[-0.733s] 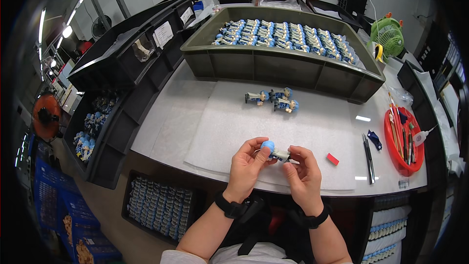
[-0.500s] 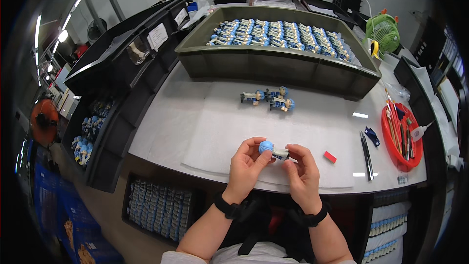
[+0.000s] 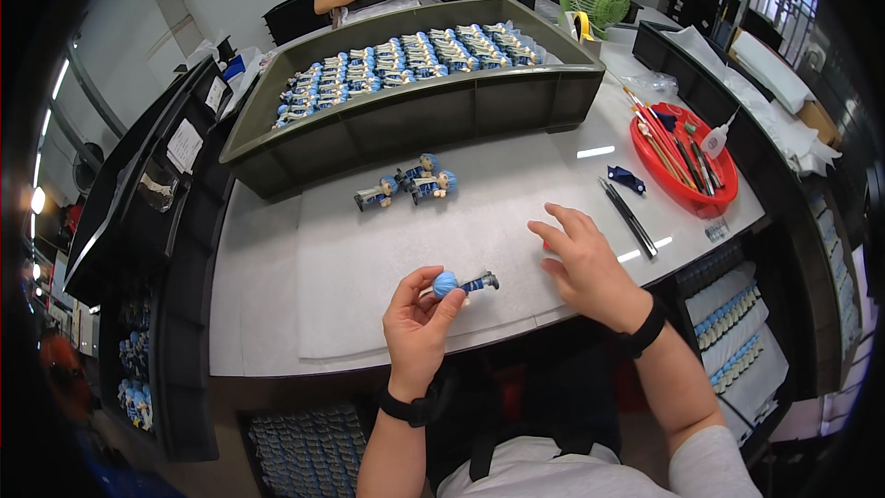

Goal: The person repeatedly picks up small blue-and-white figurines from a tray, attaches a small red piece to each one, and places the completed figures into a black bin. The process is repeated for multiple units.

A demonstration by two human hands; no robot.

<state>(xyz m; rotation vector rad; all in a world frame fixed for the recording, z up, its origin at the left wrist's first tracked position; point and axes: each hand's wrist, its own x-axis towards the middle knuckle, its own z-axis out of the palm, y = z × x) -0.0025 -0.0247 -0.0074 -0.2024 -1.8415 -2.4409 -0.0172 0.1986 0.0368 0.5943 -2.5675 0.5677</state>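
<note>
Here, blue-headed figurine (image 3: 474, 284), between left fingers (image 3: 447, 308)

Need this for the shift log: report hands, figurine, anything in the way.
Left hand holding blue-haired figurine by head end. Right hand open, near partly hidden red block. Three figurines lie beyond, out of the way.

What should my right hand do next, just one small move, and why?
Probably close your right hand on the red block: that hand is open and holding nothing, and the block shows just past it, partly hidden, while your left hand holds the figurine by its head end.
</note>
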